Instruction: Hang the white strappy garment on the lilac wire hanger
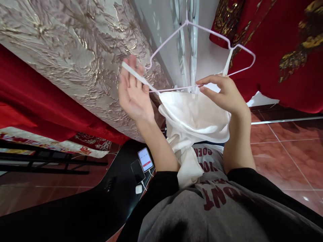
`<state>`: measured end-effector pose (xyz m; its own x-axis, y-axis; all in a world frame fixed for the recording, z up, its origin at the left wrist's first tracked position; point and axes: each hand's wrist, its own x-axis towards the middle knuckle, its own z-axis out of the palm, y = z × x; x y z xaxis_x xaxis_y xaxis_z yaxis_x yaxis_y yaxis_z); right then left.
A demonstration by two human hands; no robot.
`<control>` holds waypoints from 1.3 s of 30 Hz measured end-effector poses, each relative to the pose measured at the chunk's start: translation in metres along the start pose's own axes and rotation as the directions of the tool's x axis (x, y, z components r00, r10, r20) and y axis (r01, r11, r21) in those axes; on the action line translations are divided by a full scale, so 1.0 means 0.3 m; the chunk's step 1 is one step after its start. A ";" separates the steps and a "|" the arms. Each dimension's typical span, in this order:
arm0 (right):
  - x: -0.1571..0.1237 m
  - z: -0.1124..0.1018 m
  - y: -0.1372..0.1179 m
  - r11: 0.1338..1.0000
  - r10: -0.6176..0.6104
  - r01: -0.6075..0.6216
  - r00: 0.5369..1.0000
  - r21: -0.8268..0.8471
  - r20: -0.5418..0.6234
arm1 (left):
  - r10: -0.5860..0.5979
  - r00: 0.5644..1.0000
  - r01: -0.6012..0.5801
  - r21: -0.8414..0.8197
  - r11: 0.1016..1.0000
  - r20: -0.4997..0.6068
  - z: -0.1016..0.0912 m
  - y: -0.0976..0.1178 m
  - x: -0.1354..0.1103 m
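Nearest, below the white garment [196,116], is one grey shirt [174,208] with lettering. The left hand [136,99] has its fingers apart, one strap [136,74] of the garment across them; the right hand [228,95] pinches the lower bar of one pink hanger [186,23], its notch carrying a second strap [228,62]. A black worktop [75,208] bears two phones [145,159] and one white case [138,189], contents hidden. Behind hangs gold-decorated red cloth [264,60].

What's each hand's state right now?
Left hand: open, strap across its fingers.
Right hand: closed, pinching the hanger.
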<state>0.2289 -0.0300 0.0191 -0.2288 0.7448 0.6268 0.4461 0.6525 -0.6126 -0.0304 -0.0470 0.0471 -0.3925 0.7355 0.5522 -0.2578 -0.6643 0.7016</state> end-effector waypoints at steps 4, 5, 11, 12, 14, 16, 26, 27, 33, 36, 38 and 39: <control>-0.003 -0.003 0.002 0.999 0.005 -0.006 1.000 -0.037 -0.017 | 0.070 0.975 -0.057 0.069 0.996 -0.209 -0.062 -0.071 0.042; -0.004 -0.003 0.002 0.999 0.008 -0.009 1.000 -0.047 -0.023 | 0.067 0.960 -0.042 0.096 0.994 -0.271 -0.088 -0.091 0.044; -0.003 0.022 -0.004 1.000 -0.005 0.005 1.000 0.004 -0.030 | -0.199 0.969 0.224 0.184 0.957 -0.143 -0.142 -0.144 -0.007; -0.001 0.029 -0.001 1.000 -0.012 0.013 0.999 0.028 -0.047 | -0.228 0.967 0.246 0.179 0.953 -0.112 -0.129 -0.144 -0.017; 0.008 0.043 0.017 0.996 -0.001 0.013 0.990 0.087 -0.141 | -0.250 0.962 0.266 0.164 0.950 -0.107 -0.098 -0.148 -0.030; 0.025 0.055 0.049 0.982 0.068 -0.003 0.938 0.187 -0.341 | -0.261 0.956 0.279 0.142 0.950 -0.133 -0.074 -0.157 -0.034; 0.010 -0.077 0.023 0.744 0.556 -0.389 0.811 0.543 -0.181 | -0.208 0.965 0.224 0.089 0.970 -0.158 -0.083 -0.186 -0.011; 0.001 -0.091 0.007 0.764 0.536 -0.384 0.825 0.519 -0.177 | -0.203 0.967 0.219 0.094 0.971 -0.153 -0.083 -0.184 -0.010; 0.013 -0.077 -0.028 0.822 0.486 -0.284 0.802 0.494 -0.347 | -0.173 0.971 0.198 0.156 0.968 -0.163 -0.086 -0.178 -0.004; 0.027 -0.063 -0.023 0.835 0.503 -0.323 0.777 0.446 -0.379 | -0.187 0.968 0.212 0.146 0.966 -0.164 -0.089 -0.180 -0.002; 0.023 -0.067 -0.015 0.840 0.511 -0.354 0.771 0.412 -0.379 | -0.202 0.968 0.221 0.120 0.968 -0.151 -0.089 -0.181 -0.003; 0.017 -0.073 -0.011 0.840 0.517 -0.369 0.770 0.398 -0.375 | -0.206 0.968 0.222 0.108 0.969 -0.142 -0.089 -0.181 -0.004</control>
<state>0.2451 -0.0314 0.0349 0.3790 0.8581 0.3466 0.1144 0.3282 -0.9377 -0.0395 -0.0153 -0.0037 -0.4518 0.8303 0.3264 -0.2420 -0.4662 0.8509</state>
